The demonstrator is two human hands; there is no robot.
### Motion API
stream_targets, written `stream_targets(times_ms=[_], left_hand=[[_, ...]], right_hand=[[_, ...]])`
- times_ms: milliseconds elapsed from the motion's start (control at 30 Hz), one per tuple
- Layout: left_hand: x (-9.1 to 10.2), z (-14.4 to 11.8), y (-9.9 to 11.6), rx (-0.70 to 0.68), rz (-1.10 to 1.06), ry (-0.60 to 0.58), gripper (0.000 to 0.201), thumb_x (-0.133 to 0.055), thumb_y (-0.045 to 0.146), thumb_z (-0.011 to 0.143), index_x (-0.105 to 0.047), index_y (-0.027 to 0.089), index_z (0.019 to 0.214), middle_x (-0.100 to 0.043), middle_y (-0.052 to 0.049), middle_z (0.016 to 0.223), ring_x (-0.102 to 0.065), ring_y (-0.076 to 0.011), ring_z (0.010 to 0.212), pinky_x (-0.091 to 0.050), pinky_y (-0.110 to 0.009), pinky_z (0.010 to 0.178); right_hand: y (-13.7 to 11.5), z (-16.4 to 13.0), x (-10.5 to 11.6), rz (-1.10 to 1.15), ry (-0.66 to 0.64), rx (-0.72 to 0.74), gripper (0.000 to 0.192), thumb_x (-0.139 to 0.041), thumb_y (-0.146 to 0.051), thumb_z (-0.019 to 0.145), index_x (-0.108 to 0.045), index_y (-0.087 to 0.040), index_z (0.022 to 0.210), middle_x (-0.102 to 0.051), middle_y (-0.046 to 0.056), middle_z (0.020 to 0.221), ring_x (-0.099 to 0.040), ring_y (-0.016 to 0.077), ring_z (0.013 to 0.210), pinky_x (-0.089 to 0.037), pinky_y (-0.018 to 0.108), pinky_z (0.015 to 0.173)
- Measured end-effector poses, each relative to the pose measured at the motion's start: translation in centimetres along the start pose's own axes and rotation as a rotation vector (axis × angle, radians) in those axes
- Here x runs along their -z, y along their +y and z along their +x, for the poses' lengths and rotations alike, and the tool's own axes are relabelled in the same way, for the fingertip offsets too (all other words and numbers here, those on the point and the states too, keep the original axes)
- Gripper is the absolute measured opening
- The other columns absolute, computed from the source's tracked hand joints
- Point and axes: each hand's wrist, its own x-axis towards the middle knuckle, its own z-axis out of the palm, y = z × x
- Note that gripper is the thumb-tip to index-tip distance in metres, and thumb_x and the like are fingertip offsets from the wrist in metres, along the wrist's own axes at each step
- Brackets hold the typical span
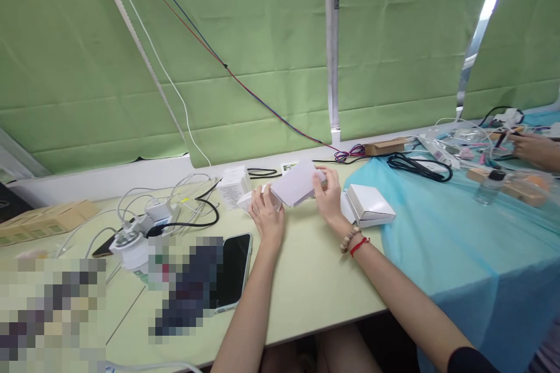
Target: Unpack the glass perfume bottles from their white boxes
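Observation:
A thin white cardboard box (296,183) is held tilted above the table between my two hands. My left hand (268,218) has its fingers curled over the box's left end, where a smaller white part shows beside them. At the right edge, my right hand (328,195) grips the box between thumb and fingers; the wrist wears a beaded bracelet and a red cord. Just right of that wrist lies another white box (371,205). A stack of small white boxes (234,185) with printed sides stands behind my left hand. The contents of the held box are hidden.
A smartphone (233,271) lies left of my left forearm. Plugs and tangled white cables surround a white adapter (131,250). Brown cartons (50,221) sit far left. On the blue cloth (437,227) are a coiled black cable (420,166), a bottle (490,188) and another person's hand (538,150).

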Motion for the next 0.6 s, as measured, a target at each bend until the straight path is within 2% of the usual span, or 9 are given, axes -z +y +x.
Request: stream_targets(times_ms=[100,200,367,500,600], left_hand=[[-0.2,0.0,0.0,0.004,-0.019,-0.004,0.058,-0.051,0.014,0.073,-0.039,0.018,0.13,-0.04,-0.015,0.137,-0.029,-0.029,0.132,-0.026,-0.044,0.104],[-0.3,0.0,-0.2,0.012,-0.04,0.01,0.059,-0.052,0.014,0.072,-0.039,0.018,0.13,-0.041,-0.014,0.136,-0.03,-0.0288,0.132,-0.026,-0.044,0.104],[-0.1,0.3,-0.5,0.029,-0.101,0.085,0.065,-0.058,0.026,0.072,-0.034,0.016,0.131,-0.044,-0.017,0.133,-0.037,-0.03,0.126,-0.03,-0.043,0.102],[0.1,0.5,-0.7,-0.044,-0.191,0.202,0.068,-0.058,0.037,0.074,-0.031,0.014,0.131,-0.046,-0.02,0.13,-0.042,-0.0295,0.123,-0.034,-0.043,0.1],[0.4,0.5,-0.5,-0.091,-0.244,0.276,0.067,-0.057,0.043,0.075,-0.03,0.014,0.13,-0.049,-0.021,0.125,-0.045,-0.029,0.12,-0.038,-0.042,0.097]], right_hand=[[0.3,0.6,0.2,0.11,0.093,-0.228,0.04,-0.037,-0.053,0.085,-0.051,-0.017,0.098,-0.06,0.006,0.087,-0.057,0.0143,0.074,-0.049,0.023,0.056],[0.7,0.7,0.0,0.23,0.08,-0.363,0.044,-0.035,-0.057,0.084,-0.047,-0.018,0.1,-0.059,0.003,0.081,-0.055,0.0129,0.062,-0.047,0.023,0.048],[0.5,-0.2,-0.9,0.231,0.01,-0.295,0.043,-0.039,-0.06,0.08,-0.046,-0.019,0.094,-0.056,0.002,0.075,-0.056,0.0135,0.063,-0.047,0.023,0.051],[-1.1,0.0,-1.1,0.307,0.086,-0.297,0.043,-0.041,-0.058,0.079,-0.045,-0.019,0.096,-0.054,0.0,0.072,-0.053,0.0129,0.06,-0.044,0.022,0.05],[-2.9,2.1,0.2,0.346,0.163,-0.298,0.046,-0.04,-0.057,0.079,-0.043,-0.019,0.104,-0.055,0.002,0.076,-0.054,0.0133,0.064,-0.044,0.022,0.053]])
